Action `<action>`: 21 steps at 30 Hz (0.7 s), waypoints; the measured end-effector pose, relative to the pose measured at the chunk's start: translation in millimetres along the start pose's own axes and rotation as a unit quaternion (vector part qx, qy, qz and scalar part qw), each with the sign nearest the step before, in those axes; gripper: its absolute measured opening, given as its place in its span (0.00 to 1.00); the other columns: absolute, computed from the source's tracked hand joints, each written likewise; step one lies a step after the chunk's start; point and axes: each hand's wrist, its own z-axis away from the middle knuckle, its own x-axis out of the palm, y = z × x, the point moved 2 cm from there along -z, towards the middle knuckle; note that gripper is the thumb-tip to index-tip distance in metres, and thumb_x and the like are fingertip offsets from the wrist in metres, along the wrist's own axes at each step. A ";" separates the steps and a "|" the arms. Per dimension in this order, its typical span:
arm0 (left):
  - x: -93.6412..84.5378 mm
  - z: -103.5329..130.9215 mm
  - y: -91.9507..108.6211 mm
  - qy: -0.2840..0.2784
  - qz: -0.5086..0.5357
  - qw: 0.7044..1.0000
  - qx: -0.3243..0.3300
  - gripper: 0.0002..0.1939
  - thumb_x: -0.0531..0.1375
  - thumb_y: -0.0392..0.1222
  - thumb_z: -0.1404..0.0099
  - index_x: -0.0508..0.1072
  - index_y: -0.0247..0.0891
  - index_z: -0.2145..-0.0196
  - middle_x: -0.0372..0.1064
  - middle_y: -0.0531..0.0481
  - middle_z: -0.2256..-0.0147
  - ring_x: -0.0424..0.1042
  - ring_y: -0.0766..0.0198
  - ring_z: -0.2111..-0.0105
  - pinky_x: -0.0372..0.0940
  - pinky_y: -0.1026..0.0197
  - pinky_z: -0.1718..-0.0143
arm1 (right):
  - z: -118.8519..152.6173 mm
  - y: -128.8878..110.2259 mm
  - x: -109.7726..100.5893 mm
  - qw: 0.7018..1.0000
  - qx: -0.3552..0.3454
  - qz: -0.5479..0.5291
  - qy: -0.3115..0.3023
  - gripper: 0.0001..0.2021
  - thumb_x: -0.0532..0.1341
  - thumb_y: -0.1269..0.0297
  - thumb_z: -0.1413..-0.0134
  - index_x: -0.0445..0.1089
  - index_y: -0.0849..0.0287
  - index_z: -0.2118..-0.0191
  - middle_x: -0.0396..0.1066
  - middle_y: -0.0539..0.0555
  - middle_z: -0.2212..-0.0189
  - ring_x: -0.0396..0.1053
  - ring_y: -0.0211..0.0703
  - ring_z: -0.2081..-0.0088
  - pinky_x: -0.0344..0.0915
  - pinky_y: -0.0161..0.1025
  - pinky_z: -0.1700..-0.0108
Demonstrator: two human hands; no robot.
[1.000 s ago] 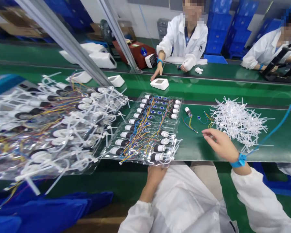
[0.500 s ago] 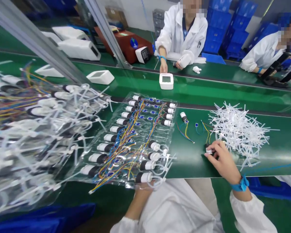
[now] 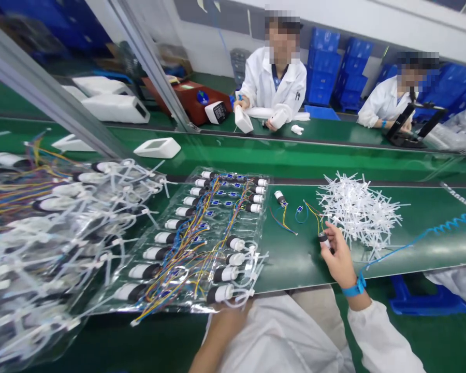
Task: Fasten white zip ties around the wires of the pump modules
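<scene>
My right hand [image 3: 338, 259] has its thumb and fingers closed around a small wired cylinder [image 3: 324, 239], white with a black end. Its yellow and red wires run up the green bench toward the pile of white zip ties [image 3: 359, 210]. A similar black-and-white cylinder [image 3: 279, 197] lies to the left, and a small blue part with a thin loop [image 3: 299, 209] lies between them. My left hand [image 3: 231, 313] is at the front edge of a clear plastic tray [image 3: 245, 224]; its fingers are hidden below the tray. Rows of wired cylinders fill much of the tray.
More loaded trays with white tubes [image 3: 54, 233] are heaped at the left. A metal post [image 3: 151, 62] rises behind them. A blue coiled cord [image 3: 446, 224] leads to my right wristband. Across the bench, a co-worker [image 3: 275, 83] holds a white housing [image 3: 243, 119].
My view has tilted up. My right hand has turned the cylinder so its black end shows on top. The co-worker has drawn the white housing back from the bench divider.
</scene>
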 end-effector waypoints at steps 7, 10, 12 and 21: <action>-50.9 71.0 128.8 -0.337 0.234 0.883 0.229 0.24 0.64 0.58 0.24 0.78 0.63 0.33 0.76 0.56 0.33 0.74 0.46 0.33 0.66 0.49 0.28 | -3.0 7.8 -15.2 0.992 -0.019 -0.122 0.008 0.26 0.60 0.70 0.44 0.79 0.51 0.40 0.74 0.53 0.58 0.72 0.48 0.58 0.70 0.45 0.53; -58.9 58.5 185.1 -0.253 0.285 0.875 0.297 0.21 0.63 0.55 0.22 0.80 0.57 0.35 0.79 0.50 0.36 0.75 0.47 0.34 0.66 0.48 0.28 | -3.7 6.4 -17.3 0.990 -0.025 -0.136 0.004 0.19 0.59 0.69 0.45 0.80 0.53 0.51 0.71 0.52 0.64 0.69 0.48 0.61 0.67 0.44 0.56; -52.2 26.6 212.6 -0.105 0.339 0.889 0.290 0.20 0.60 0.48 0.21 0.80 0.49 0.36 0.78 0.43 0.38 0.77 0.49 0.37 0.71 0.48 0.32 | -4.2 6.7 -17.8 0.988 -0.037 -0.151 0.010 0.11 0.59 0.68 0.45 0.77 0.54 0.58 0.70 0.52 0.64 0.68 0.48 0.62 0.65 0.43 0.58; -16.0 -107.6 260.2 0.154 0.117 0.939 0.285 0.15 0.64 0.31 0.29 0.79 0.36 0.46 0.76 0.35 0.47 0.74 0.42 0.44 0.68 0.37 0.38 | -9.3 4.7 -14.6 0.973 -0.076 -0.216 0.034 0.03 0.60 0.67 0.47 0.67 0.52 0.69 0.66 0.51 0.68 0.65 0.49 0.63 0.62 0.44 0.59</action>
